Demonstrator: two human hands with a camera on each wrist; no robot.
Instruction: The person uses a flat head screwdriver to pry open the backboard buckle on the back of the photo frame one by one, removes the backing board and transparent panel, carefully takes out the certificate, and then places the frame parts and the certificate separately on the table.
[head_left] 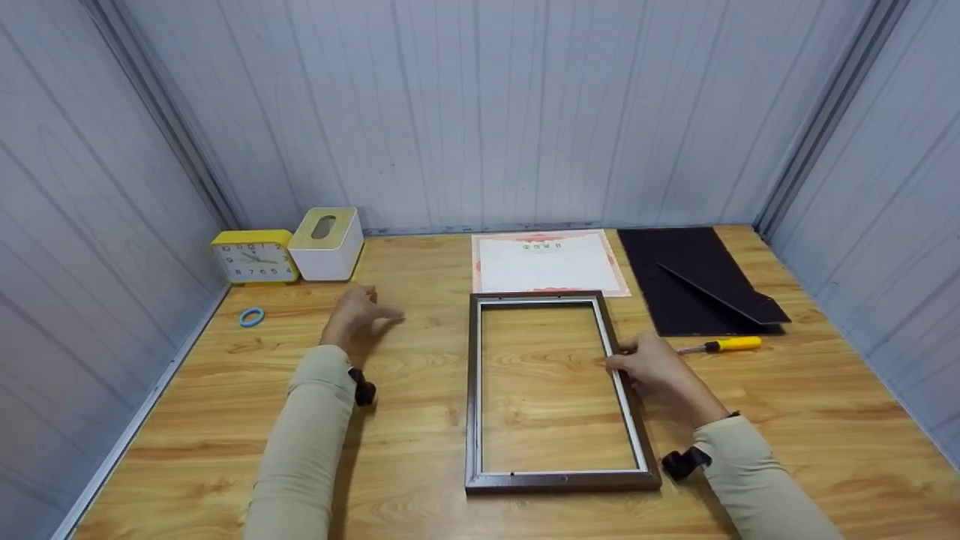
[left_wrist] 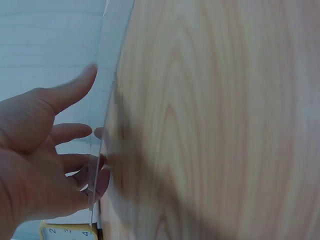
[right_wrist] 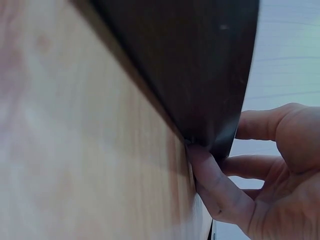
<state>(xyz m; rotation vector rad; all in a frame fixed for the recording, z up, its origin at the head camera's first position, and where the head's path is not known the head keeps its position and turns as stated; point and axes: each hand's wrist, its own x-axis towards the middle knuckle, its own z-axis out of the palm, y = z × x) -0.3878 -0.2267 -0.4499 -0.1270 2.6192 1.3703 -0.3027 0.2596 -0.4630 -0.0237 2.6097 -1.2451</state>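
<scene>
A brown picture frame (head_left: 564, 482) with a silvery inner edge lies on the table, its opening showing wood grain. My right hand (head_left: 651, 364) holds its right side, thumb over the top edge. In the right wrist view a finger (right_wrist: 220, 190) reaches the bottom edge of the frame's dark side (right_wrist: 200, 75). My left hand (head_left: 356, 311) is over the table left of the frame, thumb and fingers spread. A thin clear sheet (left_wrist: 111, 45) appears nearly edge-on in the left wrist view, with the left fingertips right at it.
Behind the frame lies a red-bordered certificate (head_left: 551, 262). Black boards (head_left: 656, 296) and a yellow-handled screwdriver (head_left: 739, 343) lie to the right. At the left are a yellow clock (head_left: 255, 259), a tissue box (head_left: 330, 251) and a blue ring (head_left: 252, 317). Panelled walls (head_left: 480, 112) enclose the table.
</scene>
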